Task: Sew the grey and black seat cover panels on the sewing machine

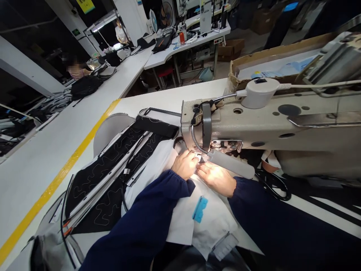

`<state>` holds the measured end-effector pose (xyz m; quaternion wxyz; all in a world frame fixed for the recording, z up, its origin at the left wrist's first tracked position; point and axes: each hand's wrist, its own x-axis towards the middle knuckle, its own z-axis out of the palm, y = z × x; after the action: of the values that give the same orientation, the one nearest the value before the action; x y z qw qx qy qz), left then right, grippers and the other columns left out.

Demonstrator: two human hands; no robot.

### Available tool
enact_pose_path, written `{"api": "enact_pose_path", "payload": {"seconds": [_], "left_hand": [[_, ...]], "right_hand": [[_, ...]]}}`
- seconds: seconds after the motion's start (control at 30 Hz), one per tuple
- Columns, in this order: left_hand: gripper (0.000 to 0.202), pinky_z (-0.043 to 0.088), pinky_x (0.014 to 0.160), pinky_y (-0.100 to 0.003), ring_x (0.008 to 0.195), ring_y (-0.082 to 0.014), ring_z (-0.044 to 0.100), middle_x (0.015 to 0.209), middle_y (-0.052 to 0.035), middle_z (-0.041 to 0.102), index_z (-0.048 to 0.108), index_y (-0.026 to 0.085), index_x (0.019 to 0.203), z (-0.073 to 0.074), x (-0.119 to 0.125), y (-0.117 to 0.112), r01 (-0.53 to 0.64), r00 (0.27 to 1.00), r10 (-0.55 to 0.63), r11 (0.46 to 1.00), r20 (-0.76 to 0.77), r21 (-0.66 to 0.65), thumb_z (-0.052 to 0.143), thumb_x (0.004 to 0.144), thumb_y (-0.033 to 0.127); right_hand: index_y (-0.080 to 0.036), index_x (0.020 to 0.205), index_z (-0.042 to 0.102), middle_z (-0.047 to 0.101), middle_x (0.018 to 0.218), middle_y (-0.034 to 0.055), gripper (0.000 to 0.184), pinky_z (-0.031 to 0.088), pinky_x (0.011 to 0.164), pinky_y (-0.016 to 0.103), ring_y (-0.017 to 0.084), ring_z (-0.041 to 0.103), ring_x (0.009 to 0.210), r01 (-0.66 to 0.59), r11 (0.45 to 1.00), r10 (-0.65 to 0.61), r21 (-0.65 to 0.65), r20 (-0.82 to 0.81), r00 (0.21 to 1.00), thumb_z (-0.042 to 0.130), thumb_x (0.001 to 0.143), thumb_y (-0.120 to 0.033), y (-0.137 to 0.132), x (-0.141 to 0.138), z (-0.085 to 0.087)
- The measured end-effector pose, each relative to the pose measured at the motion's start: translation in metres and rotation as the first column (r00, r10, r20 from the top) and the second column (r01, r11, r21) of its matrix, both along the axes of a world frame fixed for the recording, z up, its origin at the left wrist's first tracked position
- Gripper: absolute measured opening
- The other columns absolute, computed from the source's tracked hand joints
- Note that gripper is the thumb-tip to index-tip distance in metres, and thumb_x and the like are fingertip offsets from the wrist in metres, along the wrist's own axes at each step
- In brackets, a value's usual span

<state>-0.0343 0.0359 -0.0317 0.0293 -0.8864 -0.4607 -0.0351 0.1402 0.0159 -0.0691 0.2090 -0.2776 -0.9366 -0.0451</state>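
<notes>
Both my hands rest on a piece of white fabric [208, 218] under the head of a beige sewing machine [267, 128], close to its needle. My left hand [184, 164] has its fingers curled and pressed on the cloth just left of the needle. My right hand [216, 177] lies to the right of it, fingers pinched toward the needle; bright lamp light washes them out. A small blue tag [200, 209] sits on the white fabric below my hands. Dark blue sleeves cover both my arms.
A black quilted panel with white stitching and grey trim [113, 177] lies left of the fabric. Black scissors [272, 184] lie to the right under the machine. A yellow stripe [56, 184] runs along the white table. Another person [75, 69] sits at the far left.
</notes>
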Motion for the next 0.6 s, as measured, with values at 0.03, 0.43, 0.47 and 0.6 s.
{"api": "enact_pose_path", "payload": {"seconds": [0.03,0.43,0.47,0.6], "left_hand": [[0.025,0.046,0.084,-0.033,0.098,-0.0216,0.052,0.099,-0.008,0.064,0.07,0.016,0.089,0.0,-0.001,0.002,-0.022,0.999,0.022,1.0,0.045,-0.003,0.046,0.089,0.014],[0.023,0.039,0.086,-0.038,0.091,-0.0204,0.053,0.079,-0.0061,0.062,0.069,0.019,0.077,0.0,-0.001,-0.005,0.051,0.999,-0.052,0.996,0.006,0.078,0.048,0.085,0.014],[0.023,0.039,0.084,-0.037,0.091,-0.0207,0.054,0.079,-0.0067,0.062,0.069,0.018,0.077,0.001,0.0,-0.005,0.045,0.999,-0.045,0.997,-0.002,0.067,0.048,0.086,0.015],[0.02,0.041,0.078,-0.037,0.091,-0.022,0.054,0.083,-0.0074,0.062,0.068,0.018,0.08,-0.002,0.007,-0.003,-0.011,1.0,0.012,0.999,-0.01,0.034,0.051,0.088,0.022]], "right_hand": [[-0.012,0.089,0.063,0.063,0.094,0.0111,0.026,0.046,0.083,0.033,0.019,0.059,0.085,0.003,1.0,-0.003,-0.004,0.025,1.0,0.039,0.09,-0.004,0.0,0.0,0.002],[0.0,0.092,0.065,0.065,0.093,0.0255,0.023,0.05,0.075,0.042,0.029,0.063,0.089,0.095,0.985,-0.112,0.143,0.115,0.987,0.044,0.083,0.001,-0.035,-0.023,-0.004],[0.0,0.092,0.065,0.065,0.091,0.0245,0.023,0.05,0.074,0.041,0.028,0.063,0.086,0.103,0.984,-0.12,0.147,0.112,0.986,0.044,0.083,0.001,-0.033,-0.023,-0.005],[-0.003,0.094,0.067,0.065,0.098,0.0245,0.024,0.05,0.078,0.041,0.028,0.062,0.09,0.142,0.968,-0.168,0.206,0.111,0.98,0.046,0.083,-0.002,-0.023,-0.024,-0.007]]}}
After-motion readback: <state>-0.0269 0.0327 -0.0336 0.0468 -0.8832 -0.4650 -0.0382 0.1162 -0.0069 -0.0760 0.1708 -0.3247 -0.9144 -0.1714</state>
